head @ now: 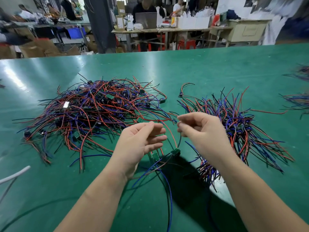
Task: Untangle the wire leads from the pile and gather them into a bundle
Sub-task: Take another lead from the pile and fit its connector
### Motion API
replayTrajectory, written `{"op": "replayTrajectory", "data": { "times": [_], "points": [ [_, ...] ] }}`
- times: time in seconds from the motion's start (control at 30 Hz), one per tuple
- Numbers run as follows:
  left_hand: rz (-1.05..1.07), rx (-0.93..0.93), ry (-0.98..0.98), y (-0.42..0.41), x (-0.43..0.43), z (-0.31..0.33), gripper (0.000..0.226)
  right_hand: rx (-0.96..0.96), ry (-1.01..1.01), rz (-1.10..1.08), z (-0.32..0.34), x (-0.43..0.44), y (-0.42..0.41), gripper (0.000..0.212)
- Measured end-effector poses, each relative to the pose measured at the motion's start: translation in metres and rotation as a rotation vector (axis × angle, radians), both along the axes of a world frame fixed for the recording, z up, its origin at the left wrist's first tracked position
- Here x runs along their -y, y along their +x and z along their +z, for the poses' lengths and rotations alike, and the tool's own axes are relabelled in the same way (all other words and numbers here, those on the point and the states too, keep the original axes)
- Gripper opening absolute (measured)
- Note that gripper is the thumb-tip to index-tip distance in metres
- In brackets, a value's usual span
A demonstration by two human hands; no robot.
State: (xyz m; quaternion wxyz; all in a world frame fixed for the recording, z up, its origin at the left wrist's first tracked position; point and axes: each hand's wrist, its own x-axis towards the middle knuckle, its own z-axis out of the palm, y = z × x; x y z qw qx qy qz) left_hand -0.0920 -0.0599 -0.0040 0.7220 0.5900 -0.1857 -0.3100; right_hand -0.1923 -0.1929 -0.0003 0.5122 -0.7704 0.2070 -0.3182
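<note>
A big tangled pile of red, blue and black wire leads with small green boards lies on the green table at the left. A gathered bundle of leads lies at the right. Between them, above the table, my left hand has its fingers curled round leads that hang below it with a green board. My right hand pinches a black wire that runs down to a second green board. A red wire arcs between both hands. Blue and black tails trail toward me.
More wire bundles lie at the far right edge. A white cable crosses the near left corner. The table's rounded near edge shows under my right forearm. People work at benches behind the table.
</note>
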Motion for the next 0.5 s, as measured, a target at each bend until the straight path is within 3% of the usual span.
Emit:
{"op": "replayTrajectory", "data": {
  "times": [0.1,0.2,0.3,0.5],
  "points": [
    [0.077,0.064,0.065,0.006,-0.002,-0.002,0.03,-0.072,-0.065,-0.106,0.001,0.012,-0.004,0.019],
    [0.108,0.114,0.102,0.007,-0.001,-0.006,0.026,-0.382,-0.313,-0.013,-0.005,0.012,-0.004,0.006],
    [0.113,0.175,0.136,0.007,0.0,-0.009,0.022,-0.607,-0.432,0.098,-0.016,0.001,0.0,0.025],
    [0.127,0.226,0.155,0.008,0.0,-0.011,0.021,-0.644,-0.439,0.078,-0.019,-0.003,0.003,0.021]
  ]
}}
